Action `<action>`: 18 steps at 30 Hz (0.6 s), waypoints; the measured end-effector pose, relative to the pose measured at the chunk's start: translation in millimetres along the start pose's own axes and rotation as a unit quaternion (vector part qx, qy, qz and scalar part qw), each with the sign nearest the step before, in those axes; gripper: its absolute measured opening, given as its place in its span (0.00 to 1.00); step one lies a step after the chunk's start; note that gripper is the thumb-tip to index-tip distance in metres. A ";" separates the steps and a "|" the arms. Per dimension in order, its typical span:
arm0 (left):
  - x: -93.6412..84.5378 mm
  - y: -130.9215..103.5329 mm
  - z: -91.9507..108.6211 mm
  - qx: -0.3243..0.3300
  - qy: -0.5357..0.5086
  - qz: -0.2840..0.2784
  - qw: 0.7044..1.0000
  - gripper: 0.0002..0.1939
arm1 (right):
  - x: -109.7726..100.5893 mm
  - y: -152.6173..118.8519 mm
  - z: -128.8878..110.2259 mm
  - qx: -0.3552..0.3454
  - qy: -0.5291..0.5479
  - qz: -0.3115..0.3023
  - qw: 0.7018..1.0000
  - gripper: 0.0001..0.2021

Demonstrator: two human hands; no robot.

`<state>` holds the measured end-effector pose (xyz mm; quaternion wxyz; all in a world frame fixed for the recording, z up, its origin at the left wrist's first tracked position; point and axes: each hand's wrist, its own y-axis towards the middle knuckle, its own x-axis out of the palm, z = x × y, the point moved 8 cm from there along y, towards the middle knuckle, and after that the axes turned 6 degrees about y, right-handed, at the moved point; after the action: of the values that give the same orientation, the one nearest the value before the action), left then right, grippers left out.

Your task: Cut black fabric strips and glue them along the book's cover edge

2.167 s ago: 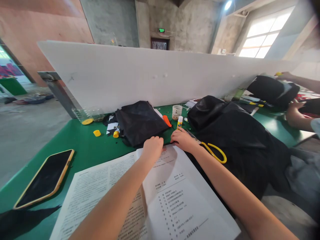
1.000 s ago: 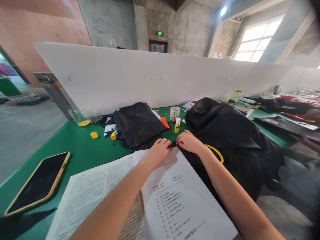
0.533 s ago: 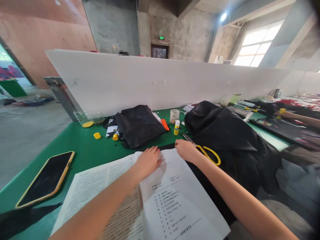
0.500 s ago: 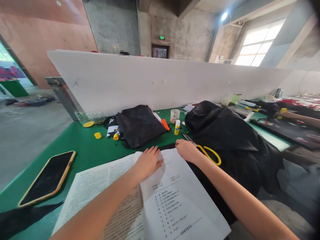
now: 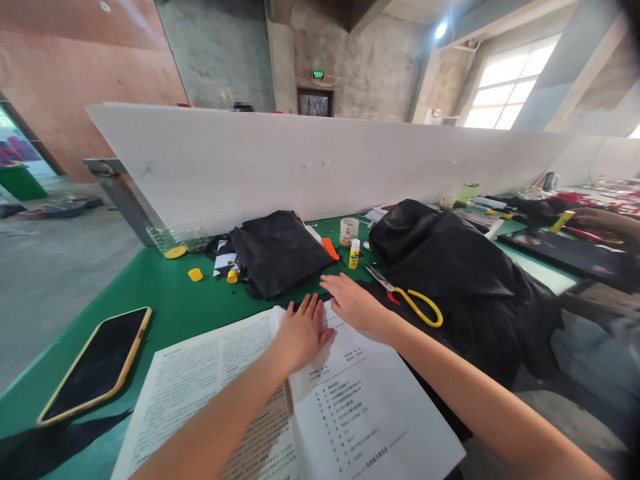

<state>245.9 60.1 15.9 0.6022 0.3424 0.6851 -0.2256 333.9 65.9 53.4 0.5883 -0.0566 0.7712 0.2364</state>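
Note:
An open book with printed pages lies before me, black cloth showing under its right and upper edges. My left hand lies near the top of the fold, its fingers spread on the paper. Beside it, my right hand reaches over the upper edge of the right page with its fingers stretched out, holding nothing. To its right, yellow-handled scissors rest on black cloth. A glue stick stands upright just beyond my hands.
A phone lies at left on the green table. Folded black cloth, an orange tool, a jar and yellow caps lie farther back. Behind stands a white panel. At far right another person's hand holds something yellow.
My right hand has moved left from the page's upper right part and its fingers have stretched out. My left hand remains on the fold. The other person's hand at far right has shifted.

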 end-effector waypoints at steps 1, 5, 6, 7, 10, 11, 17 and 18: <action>-0.7 -0.4 -0.4 0.001 -0.002 0.008 1.000 0.32 | 11.0 -0.7 -4.7 -0.023 0.016 -0.035 0.999 0.24; -2.1 -1.6 -1.1 -0.003 -0.011 0.019 1.000 0.32 | 37.9 -12.5 2.0 -0.024 0.030 -0.115 0.993 0.27; -2.1 -1.8 -1.2 -0.007 -0.012 0.016 1.000 0.32 | 38.8 -16.1 7.2 -0.015 0.027 -0.121 0.992 0.28; -2.4 -1.9 -1.2 -0.011 -0.012 0.014 1.000 0.32 | 38.3 -19.5 12.6 -0.005 0.023 -0.123 0.992 0.29; -3.9 -2.6 -0.1 -0.019 -0.004 0.010 1.000 0.32 | 31.6 -27.3 26.8 0.017 0.003 -0.117 0.993 0.34; -4.4 -3.0 0.5 -0.019 0.000 0.009 1.000 0.31 | 29.4 -28.9 30.0 0.020 -0.005 -0.112 0.993 0.35; -6.1 -4.9 4.8 -0.002 0.011 0.005 1.000 0.30 | 28.2 -33.0 36.5 0.029 -0.034 -0.096 0.994 0.37; -6.1 -5.0 5.3 0.000 0.011 0.002 1.000 0.29 | 28.3 -33.5 37.0 0.031 -0.035 -0.091 0.995 0.37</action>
<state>245.9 51.7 20.5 0.5952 0.3463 0.6907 -0.2205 370.2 57.6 9.7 0.6356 -0.0996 0.7488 0.1596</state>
